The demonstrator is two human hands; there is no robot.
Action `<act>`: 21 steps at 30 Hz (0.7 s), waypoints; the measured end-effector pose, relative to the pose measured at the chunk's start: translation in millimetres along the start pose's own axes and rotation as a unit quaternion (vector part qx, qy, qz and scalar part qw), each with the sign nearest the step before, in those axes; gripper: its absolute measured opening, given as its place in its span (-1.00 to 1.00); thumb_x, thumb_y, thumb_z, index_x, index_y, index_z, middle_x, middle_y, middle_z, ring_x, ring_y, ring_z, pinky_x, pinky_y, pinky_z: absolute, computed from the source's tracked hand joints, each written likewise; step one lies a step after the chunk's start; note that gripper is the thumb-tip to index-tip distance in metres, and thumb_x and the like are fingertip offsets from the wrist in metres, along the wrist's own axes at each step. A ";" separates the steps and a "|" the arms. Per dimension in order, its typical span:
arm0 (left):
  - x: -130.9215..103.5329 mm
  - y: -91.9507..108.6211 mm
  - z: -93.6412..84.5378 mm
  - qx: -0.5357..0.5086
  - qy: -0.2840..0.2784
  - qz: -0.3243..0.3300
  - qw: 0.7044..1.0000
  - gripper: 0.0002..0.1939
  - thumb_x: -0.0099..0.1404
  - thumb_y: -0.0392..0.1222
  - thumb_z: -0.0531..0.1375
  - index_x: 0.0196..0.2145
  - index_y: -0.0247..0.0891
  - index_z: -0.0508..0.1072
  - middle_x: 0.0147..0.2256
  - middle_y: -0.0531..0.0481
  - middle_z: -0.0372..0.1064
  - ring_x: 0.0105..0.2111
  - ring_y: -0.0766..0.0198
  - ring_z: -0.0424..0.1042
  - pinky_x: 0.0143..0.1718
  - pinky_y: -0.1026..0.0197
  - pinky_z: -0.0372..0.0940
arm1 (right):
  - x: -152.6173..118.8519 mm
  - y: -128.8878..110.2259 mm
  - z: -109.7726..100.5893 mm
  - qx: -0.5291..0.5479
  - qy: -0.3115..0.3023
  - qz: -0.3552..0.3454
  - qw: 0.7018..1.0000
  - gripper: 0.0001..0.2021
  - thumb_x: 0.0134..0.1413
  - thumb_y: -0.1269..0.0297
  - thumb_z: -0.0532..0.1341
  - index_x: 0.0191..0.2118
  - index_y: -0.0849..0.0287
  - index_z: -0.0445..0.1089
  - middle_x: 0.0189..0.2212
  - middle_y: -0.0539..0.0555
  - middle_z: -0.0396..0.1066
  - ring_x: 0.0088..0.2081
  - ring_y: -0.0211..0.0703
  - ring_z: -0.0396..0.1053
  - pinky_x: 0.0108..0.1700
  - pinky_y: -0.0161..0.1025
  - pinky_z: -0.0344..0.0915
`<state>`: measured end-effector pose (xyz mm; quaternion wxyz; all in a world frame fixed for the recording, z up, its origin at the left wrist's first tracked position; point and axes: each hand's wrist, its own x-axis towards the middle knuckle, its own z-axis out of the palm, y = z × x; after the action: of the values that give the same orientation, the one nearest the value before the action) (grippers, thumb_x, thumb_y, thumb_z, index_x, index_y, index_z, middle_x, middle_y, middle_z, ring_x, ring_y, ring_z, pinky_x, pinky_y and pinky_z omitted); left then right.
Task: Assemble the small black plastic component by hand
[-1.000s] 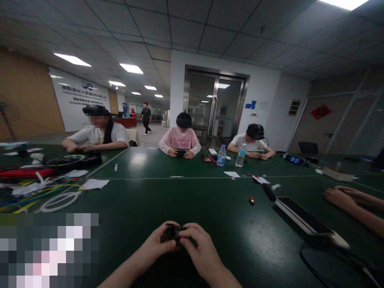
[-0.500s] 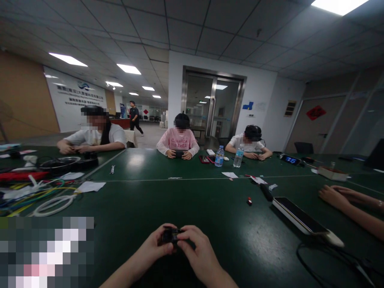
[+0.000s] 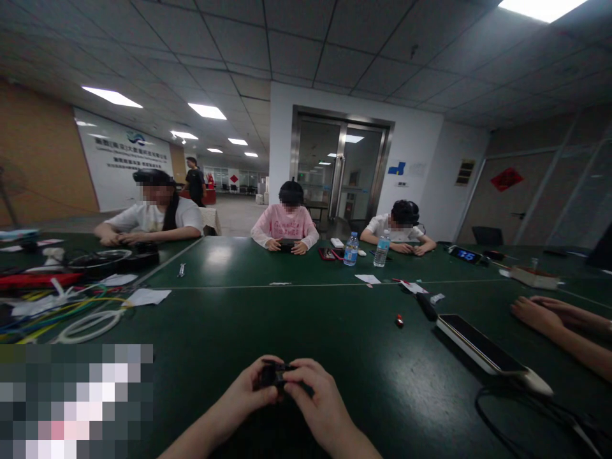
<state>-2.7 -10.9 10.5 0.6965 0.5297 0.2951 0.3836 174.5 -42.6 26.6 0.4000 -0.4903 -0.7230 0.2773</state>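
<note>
A small black boxy part is held between my two hands above the near part of the green table. My left hand is closed around its left side, thumb below and fingers behind. On the right side, my right hand pinches the part with thumb and fingertips. The fingers cover much of it, and its exact kind is too dark and small to make out.
White device with a dark screen lies at right, near a black cable. A small red item sits beyond my hands. Coiled cables lie at left. Two bottles stand farther back. A co-worker's hands rest at right.
My hands stay almost in place, still holding the black part. The far walking person has moved to the left. The view has shifted very slightly.
</note>
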 end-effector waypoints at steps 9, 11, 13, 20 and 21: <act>2.5 -4.4 -3.6 -0.001 0.002 0.003 1.000 -0.58 0.00 -0.21 0.31 -0.16 -0.20 0.31 -0.35 0.05 0.38 -0.38 0.29 0.37 -0.32 0.20 0.20 | -0.7 -3.5 -1.3 0.001 0.001 0.000 1.000 -0.86 0.05 0.32 0.15 -0.29 0.03 0.46 -0.17 0.05 0.37 -0.10 -0.14 0.33 -0.04 -0.20 0.25; 2.3 -4.0 -4.5 0.004 -0.005 -0.003 1.000 -0.60 0.02 -0.23 0.30 -0.16 -0.20 0.31 -0.35 0.05 0.39 -0.37 0.28 0.38 -0.31 0.20 0.20 | -1.2 -5.0 -1.9 0.004 -0.002 0.003 1.000 -0.86 0.06 0.32 0.15 -0.28 0.04 0.45 -0.17 0.04 0.37 -0.10 -0.14 0.33 -0.05 -0.20 0.25; 1.9 -3.0 -4.4 0.004 -0.007 -0.002 1.000 -0.60 0.03 -0.23 0.29 -0.16 -0.21 0.31 -0.36 0.05 0.39 -0.37 0.28 0.37 -0.31 0.20 0.20 | -1.5 -5.5 -2.3 0.004 -0.004 0.006 1.000 -0.85 0.06 0.32 0.14 -0.28 0.04 0.44 -0.16 0.04 0.36 -0.10 -0.14 0.33 -0.05 -0.20 0.25; 1.6 -2.6 -2.5 0.006 0.003 0.002 1.000 -0.59 -0.01 -0.20 0.31 -0.18 -0.20 0.33 -0.34 0.03 0.39 -0.37 0.24 0.37 -0.28 0.15 0.19 | -1.3 -4.5 -2.2 -0.002 -0.005 0.003 1.000 -0.85 0.06 0.33 0.14 -0.28 0.03 0.44 -0.16 0.03 0.36 -0.09 -0.13 0.33 -0.05 -0.20 0.25; 1.8 -3.0 -2.3 0.005 0.008 0.001 1.000 -0.59 -0.02 -0.19 0.32 -0.18 -0.20 0.33 -0.33 0.03 0.39 -0.36 0.24 0.37 -0.27 0.14 0.20 | -1.3 -4.8 -2.3 -0.002 -0.004 0.002 1.000 -0.85 0.06 0.33 0.15 -0.28 0.03 0.44 -0.17 0.03 0.36 -0.10 -0.13 0.33 -0.05 -0.20 0.25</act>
<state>-3.0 -8.6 7.1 0.6914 0.5303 0.3017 0.3869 174.3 -45.6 31.2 0.3957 -0.4912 -0.7243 0.2783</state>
